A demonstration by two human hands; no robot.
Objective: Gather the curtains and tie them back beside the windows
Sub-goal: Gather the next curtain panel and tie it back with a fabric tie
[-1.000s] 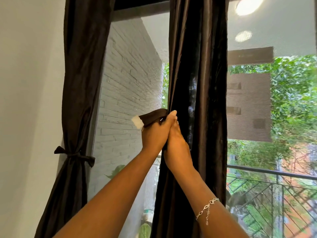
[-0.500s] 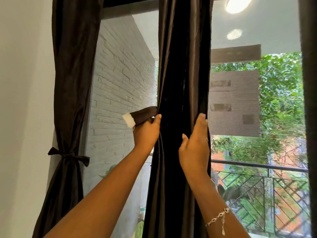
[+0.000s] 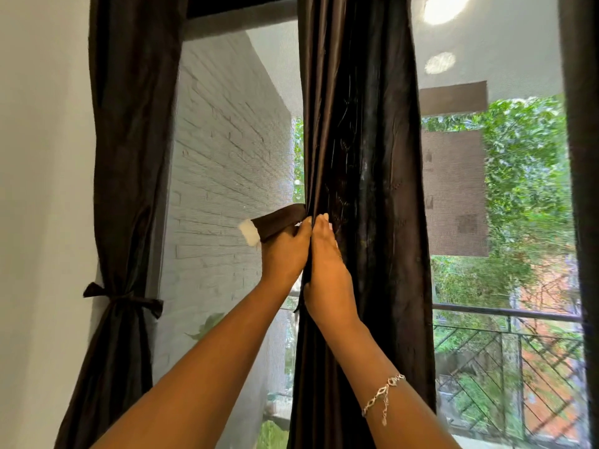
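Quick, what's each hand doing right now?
Left hand: closed, holding the tie-back strap.
Right hand: pressed against the middle curtain; grip cannot be told.

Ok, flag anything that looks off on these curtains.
Nothing damaged. The middle curtain hangs loose, untied, unlike the left curtain with its knotted tie. The left hand holds a tieback strap beside the right hand.

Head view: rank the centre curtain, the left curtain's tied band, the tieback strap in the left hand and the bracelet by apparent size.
1. Centre curtain, by far the largest.
2. Tieback strap in the left hand and the left curtain's tied band: look alike, unranked.
3. Bracelet, though nearest the camera.
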